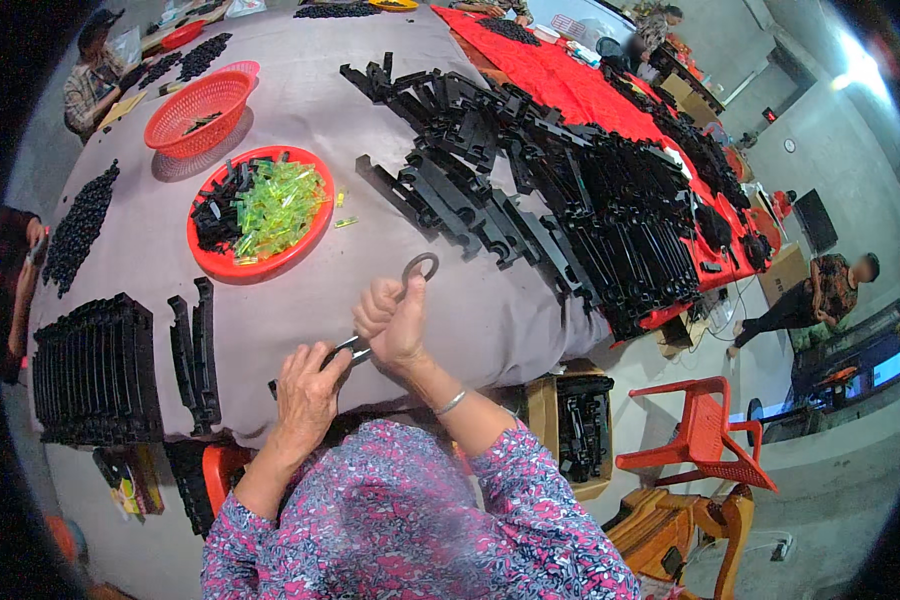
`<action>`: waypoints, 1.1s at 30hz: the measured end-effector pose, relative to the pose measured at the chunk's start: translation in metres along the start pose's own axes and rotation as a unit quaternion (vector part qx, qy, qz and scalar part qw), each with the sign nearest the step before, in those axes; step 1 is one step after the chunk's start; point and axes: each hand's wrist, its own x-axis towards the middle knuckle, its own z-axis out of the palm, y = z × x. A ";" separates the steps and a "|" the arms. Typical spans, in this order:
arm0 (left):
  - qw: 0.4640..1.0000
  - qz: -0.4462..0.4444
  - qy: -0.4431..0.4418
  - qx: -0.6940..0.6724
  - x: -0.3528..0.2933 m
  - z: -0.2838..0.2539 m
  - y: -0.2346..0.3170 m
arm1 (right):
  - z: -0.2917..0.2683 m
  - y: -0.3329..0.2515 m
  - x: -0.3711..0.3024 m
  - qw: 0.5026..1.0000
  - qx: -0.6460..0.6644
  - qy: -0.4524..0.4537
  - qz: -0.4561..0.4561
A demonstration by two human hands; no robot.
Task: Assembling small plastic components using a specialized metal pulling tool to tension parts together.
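Observation:
My right hand (390, 325) is closed round a black tool with a ring-shaped handle (430, 262), like that of scissors. The ring stands above the fist, and its working end is mostly covered by my fingers. Just left of it, my left hand (308, 392) has its fingers bent over a black plastic piece (273, 388), whose end pokes out at the left. Between the hands, a dark curved part with a shiny edge (358, 352) shows; I cannot tell which item it belongs to. Both hands are over the near edge of the grey-covered table (300, 300).
Ahead is a red tray (202, 262) of yellow-green clear pieces (280, 208) and black bits. Black slotted strips (610, 220) pile up on the right; more strips (95, 370) stand in a row on the left. A red basket (198, 115) lies beyond. A red chair (685, 435) stands right.

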 end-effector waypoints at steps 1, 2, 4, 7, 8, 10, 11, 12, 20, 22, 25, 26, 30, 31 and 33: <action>1.000 -0.002 -0.001 0.003 -0.001 0.000 0.000 | 0.000 0.002 -0.001 1.000 -0.014 -0.010 0.000; 1.000 -0.002 -0.002 0.002 -0.001 -0.001 0.000 | 0.000 0.003 -0.001 1.000 -0.015 -0.009 -0.001; 1.000 -0.005 0.000 -0.003 -0.001 -0.001 0.001 | -0.001 0.004 -0.001 1.000 -0.017 -0.019 -0.005; 1.000 0.000 -0.002 0.014 -0.002 0.001 -0.001 | -0.004 0.006 0.000 1.000 -0.011 -0.027 -0.007; 1.000 0.000 -0.003 0.014 -0.002 0.000 0.000 | -0.005 0.006 0.001 1.000 -0.010 -0.026 -0.007; 1.000 -0.002 -0.002 0.008 0.000 -0.002 0.001 | -0.006 0.008 0.001 0.999 -0.021 -0.027 0.000; 1.000 -0.001 0.000 0.004 -0.001 -0.002 0.001 | -0.006 0.008 0.001 0.999 -0.023 -0.032 -0.006; 1.000 0.001 0.003 0.001 -0.001 -0.001 -0.001 | -0.006 0.008 0.001 0.999 -0.027 -0.031 -0.007; 1.000 -0.001 0.002 0.006 0.000 -0.001 0.002 | -0.009 0.008 0.002 0.999 -0.020 -0.040 -0.002; 1.000 -0.002 -0.006 0.007 -0.001 -0.001 0.000 | -0.008 0.008 0.001 0.999 -0.020 -0.039 -0.003; 1.000 -0.014 -0.018 -0.002 -0.002 -0.001 0.000 | -0.008 0.008 0.001 0.999 -0.020 -0.038 0.001; 1.000 -0.013 -0.018 -0.003 -0.002 -0.001 0.000 | -0.009 0.008 0.001 0.999 -0.019 -0.037 0.006; 1.000 -0.010 -0.016 -0.006 -0.002 -0.001 0.000 | -0.010 0.009 0.003 0.999 -0.015 -0.049 0.001; 1.000 -0.010 -0.018 -0.007 -0.002 -0.001 0.000 | -0.010 0.008 0.003 0.999 -0.017 -0.045 0.003; 1.000 -0.005 -0.017 -0.002 -0.001 -0.003 0.001 | -0.009 0.008 0.003 0.999 -0.020 -0.040 0.004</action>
